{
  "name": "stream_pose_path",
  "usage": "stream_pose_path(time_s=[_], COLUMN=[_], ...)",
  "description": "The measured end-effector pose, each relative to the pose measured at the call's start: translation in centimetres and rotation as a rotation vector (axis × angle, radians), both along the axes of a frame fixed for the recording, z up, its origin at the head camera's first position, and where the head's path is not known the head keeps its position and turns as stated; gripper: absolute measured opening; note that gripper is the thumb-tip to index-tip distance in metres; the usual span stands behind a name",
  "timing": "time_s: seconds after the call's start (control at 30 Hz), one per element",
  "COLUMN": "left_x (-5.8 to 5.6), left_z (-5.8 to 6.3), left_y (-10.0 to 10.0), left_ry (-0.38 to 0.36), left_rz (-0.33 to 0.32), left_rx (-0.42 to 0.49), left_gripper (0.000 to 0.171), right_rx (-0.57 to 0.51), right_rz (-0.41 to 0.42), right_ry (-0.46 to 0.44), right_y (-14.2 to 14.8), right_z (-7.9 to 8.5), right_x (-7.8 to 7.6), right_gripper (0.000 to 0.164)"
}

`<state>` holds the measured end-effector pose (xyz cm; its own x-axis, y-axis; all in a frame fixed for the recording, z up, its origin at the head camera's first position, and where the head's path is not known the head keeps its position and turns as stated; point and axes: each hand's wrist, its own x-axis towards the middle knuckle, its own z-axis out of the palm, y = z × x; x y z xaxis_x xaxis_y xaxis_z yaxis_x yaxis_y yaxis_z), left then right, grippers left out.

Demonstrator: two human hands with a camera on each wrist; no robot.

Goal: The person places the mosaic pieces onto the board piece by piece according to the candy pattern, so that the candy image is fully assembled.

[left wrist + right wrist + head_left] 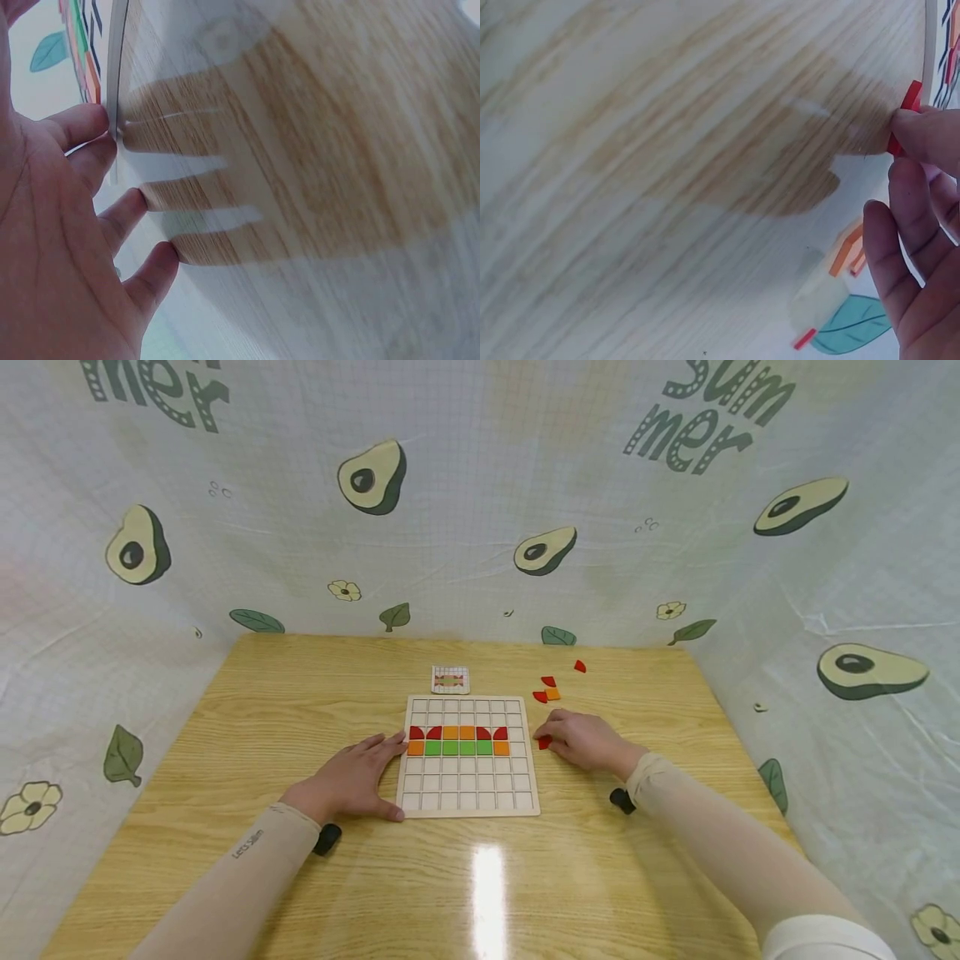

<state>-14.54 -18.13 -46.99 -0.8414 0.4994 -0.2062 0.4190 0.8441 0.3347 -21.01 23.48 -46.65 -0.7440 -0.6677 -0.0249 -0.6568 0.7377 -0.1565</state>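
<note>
A pale square grid board [468,785] lies on the table, two of its rows partly filled with red quarter-round, orange square and green square tiles. My left hand [358,777] rests at the board's left side, fingers spread, with fingertips and thumb against its edge. In the left wrist view those fingers [90,124] reach the board's rim and the wood. Just off the board's right edge, my right hand [585,741] pinches a red tile [544,742] between thumb and fingers. The right wrist view shows that red tile [906,112] tilted up at the fingertips.
A small pattern card [450,680] lies behind the board. Behind my right hand are loose red tiles [581,666] and an orange square tile [552,694]. A printed cloth [465,585] hangs behind and beside the wooden table [300,693].
</note>
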Motion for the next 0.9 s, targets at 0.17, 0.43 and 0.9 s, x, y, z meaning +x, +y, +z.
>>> stream_pose_path(time_s=[0.17,0.43,0.9], left_x=[-0.05,0.0,0.19], left_z=[-0.21,0.1,0.48], left_y=[-0.03,-0.01,0.07], left_ry=[-0.003,-0.004,-0.01], left_rz=[0.005,0.007,0.014], left_rx=[0.007,-0.006,-0.007], left_gripper=[0.116,0.114,0.112], right_rx=[0.018,0.016,-0.012], right_rz=[0.014,0.029,0.012], right_ry=[0.005,0.013,0.01], right_y=[0.08,0.2,0.09], right_z=[0.08,0.33,-0.16], right_x=[-0.13,-0.05,-0.1], right_gripper=[0.024,0.025,0.022])
